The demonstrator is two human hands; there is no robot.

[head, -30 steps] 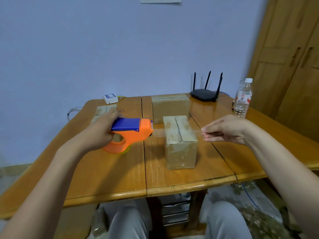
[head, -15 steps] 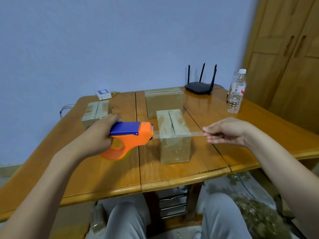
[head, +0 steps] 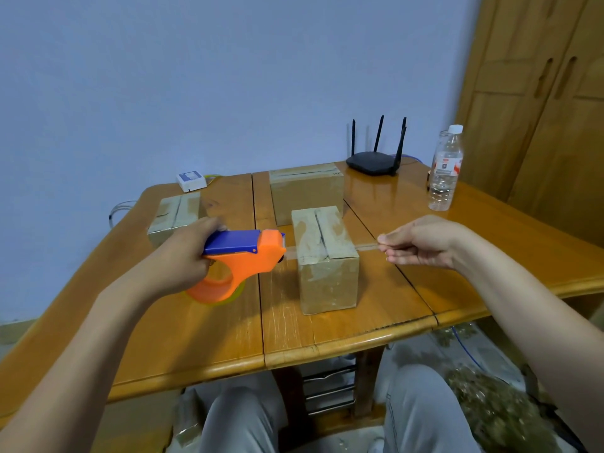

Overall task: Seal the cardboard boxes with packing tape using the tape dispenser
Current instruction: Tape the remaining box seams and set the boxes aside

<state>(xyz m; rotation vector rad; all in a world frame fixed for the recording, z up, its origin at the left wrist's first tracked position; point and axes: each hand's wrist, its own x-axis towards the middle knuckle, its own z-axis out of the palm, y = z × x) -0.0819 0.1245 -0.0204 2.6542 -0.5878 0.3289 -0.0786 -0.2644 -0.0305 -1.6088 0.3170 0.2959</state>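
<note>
Tape (head: 366,247) now lower, across near box (head: 323,237) top, both hands unmoved.

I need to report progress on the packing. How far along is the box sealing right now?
Done, it seems: the far box already carries tape along its top. In hand: the left hand grips the tape dispenser, the right hand pinches the tape strip stretched across the near box, whose seam still gapes. Left: pressing it down, cutting, and possibly the left box; its state is unclear.

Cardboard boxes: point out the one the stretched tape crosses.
The nearest box, between the tape dispenser and the right hand; the other two sit farther back, clear of the strip.
</note>
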